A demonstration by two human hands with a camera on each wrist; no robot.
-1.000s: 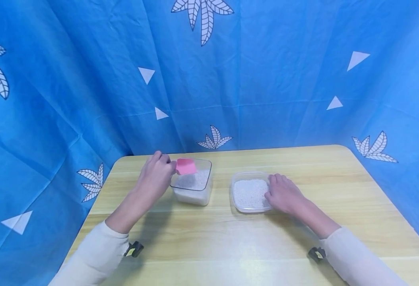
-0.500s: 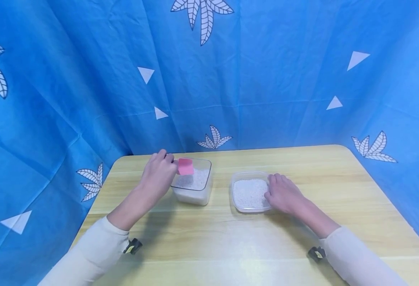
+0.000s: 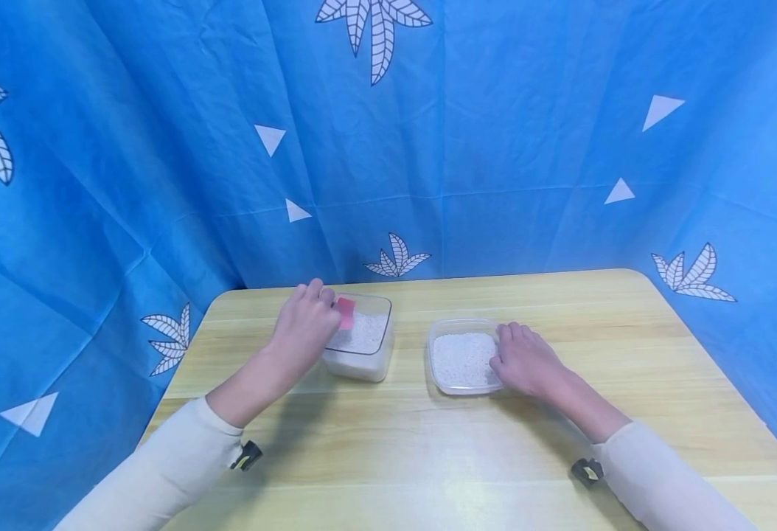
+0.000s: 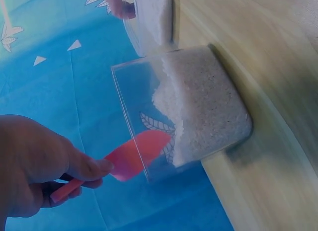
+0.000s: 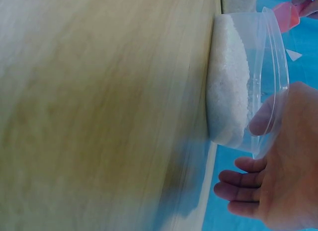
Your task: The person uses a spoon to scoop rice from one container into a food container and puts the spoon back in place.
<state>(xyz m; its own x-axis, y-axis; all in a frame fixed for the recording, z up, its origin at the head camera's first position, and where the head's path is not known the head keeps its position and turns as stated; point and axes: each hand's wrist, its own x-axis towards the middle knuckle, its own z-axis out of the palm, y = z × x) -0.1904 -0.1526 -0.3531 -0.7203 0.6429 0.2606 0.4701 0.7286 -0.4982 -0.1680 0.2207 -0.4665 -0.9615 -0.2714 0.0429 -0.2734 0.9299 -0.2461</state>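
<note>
Pinching the handle of a pink scoop point(image 4: 130, 159) between thumb and fingers, the left hand point(image 3: 304, 330) sits at the left rim of a tall clear tub point(image 3: 360, 345) of white grains; its grip is narrow and closed on that handle. In the head view the hand covers most of the scoop, so only a small pink edge shows at the tub's near-left corner. The left wrist view shows more: the scoop's blade is seen through the tub's transparent wall, above the heap of grains point(image 4: 198, 104), though whether the blade touches the grains cannot be told. The tail of the handle is tucked under the fingers and partly lost. To the right of the tub, apart from it, stands a shallow clear tray point(image 3: 464, 359) also filled with white grains. The right hand point(image 3: 526, 361) rests against the tray's right side, its grip loose, thumb over the rim and fingers beneath the outer wall in the right wrist view, where the palm is cut off by the frame edge. Both containers stand on the wooden desk point(image 3: 428, 442), which is blurred in both wrist views. A blue cloth point(image 3: 495, 147) printed with leaves hangs behind the tub.
</note>
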